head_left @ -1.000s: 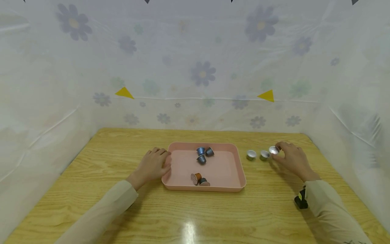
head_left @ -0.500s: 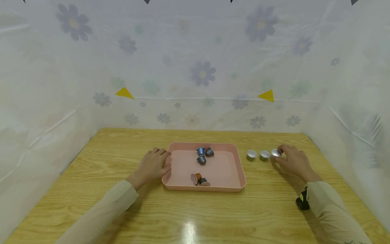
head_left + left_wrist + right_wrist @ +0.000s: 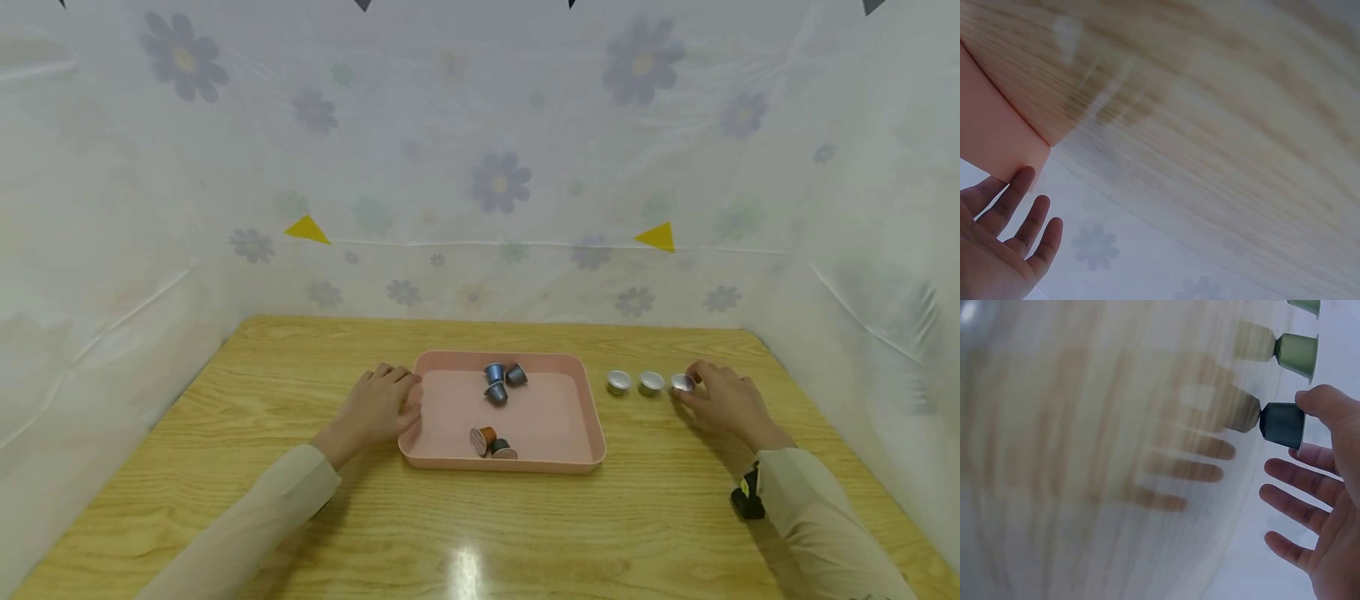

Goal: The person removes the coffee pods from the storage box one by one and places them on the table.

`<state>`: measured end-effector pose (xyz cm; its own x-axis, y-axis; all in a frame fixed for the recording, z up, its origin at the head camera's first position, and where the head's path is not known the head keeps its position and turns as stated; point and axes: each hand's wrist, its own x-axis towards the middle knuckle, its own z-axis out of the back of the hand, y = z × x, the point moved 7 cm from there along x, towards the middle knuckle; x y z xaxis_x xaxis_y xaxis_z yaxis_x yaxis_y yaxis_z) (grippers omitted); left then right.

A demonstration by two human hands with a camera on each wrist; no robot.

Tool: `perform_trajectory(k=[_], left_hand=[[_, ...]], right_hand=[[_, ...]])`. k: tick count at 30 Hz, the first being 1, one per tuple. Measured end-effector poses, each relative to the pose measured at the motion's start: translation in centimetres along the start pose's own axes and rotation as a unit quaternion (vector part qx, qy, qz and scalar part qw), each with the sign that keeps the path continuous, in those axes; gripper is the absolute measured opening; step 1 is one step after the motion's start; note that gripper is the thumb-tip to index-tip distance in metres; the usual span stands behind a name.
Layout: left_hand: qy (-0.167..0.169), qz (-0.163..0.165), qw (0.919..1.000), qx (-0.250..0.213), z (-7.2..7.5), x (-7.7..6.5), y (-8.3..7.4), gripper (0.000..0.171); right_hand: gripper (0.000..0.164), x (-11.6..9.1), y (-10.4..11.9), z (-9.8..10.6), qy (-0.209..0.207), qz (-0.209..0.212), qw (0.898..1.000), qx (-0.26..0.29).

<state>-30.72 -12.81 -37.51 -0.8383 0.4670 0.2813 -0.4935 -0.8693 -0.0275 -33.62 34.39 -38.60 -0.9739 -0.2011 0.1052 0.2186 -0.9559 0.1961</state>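
On the left, my left hand (image 3: 381,402) touches the left side of a pink tray (image 3: 592,425); in the left wrist view its relaxed fingers (image 3: 1020,181) meet the tray wall. My right hand (image 3: 723,396) pinches the rim of a dark green coffee capsule (image 3: 1282,424) between thumb and index finger, the other fingers spread. That capsule stands on the table, foil lid up. Beside it, a light green capsule (image 3: 1298,354) and one more (image 3: 618,382) stand upright, forming a row to the right of the tray.
Inside the tray, blue and dark capsules (image 3: 495,372) cluster at the back. An orange capsule (image 3: 487,436) and a dark one (image 3: 502,448) lie near its front wall. The wooden table (image 3: 360,533) is enclosed by flower-print sheeting (image 3: 420,150).
My right hand has lowered the dark green capsule, moving slightly right and toward me, onto the table at the end of the row. The left hand and tray have stayed put.
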Motion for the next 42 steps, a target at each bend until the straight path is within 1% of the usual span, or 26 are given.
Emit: perform_trajectory(k=[15,19,24,27,29,37,42], left_hand=[[0.005,0.002,1.0000,0.001,-0.2,0.1,0.1,0.039],[0.004,0.001,1.0000,0.000,-0.1,0.0,0.1,0.038],[0.007,0.006,0.9999,-0.005,0.0,0.1,0.1,0.038],[0.008,0.008,0.9999,-0.008,0.0,0.1,0.1,0.039],[0.008,0.010,0.9999,-0.007,0.0,0.1,0.1,0.039],[0.010,0.010,0.9998,-0.010,-0.1,0.1,0.1,0.039],[0.007,0.009,0.9999,-0.010,-0.1,0.1,0.2,0.039]], right_hand=[[0.037,0.0,-0.2,-0.2,0.020,-0.008,1.000,-0.005],[0.040,0.0,-0.1,-0.1,0.023,-0.011,1.000,-0.005],[0.049,-0.1,0.0,0.2,0.020,-0.010,1.000,-0.008],[0.054,-0.1,0.4,0.7,0.013,-0.004,1.000,-0.011],[0.054,-0.1,0.8,0.9,0.007,0.001,1.000,-0.015],[0.048,0.2,2.9,1.8,-0.034,0.039,0.998,-0.037],[0.049,0.7,4.6,2.0,-0.046,0.059,0.996,-0.046]])
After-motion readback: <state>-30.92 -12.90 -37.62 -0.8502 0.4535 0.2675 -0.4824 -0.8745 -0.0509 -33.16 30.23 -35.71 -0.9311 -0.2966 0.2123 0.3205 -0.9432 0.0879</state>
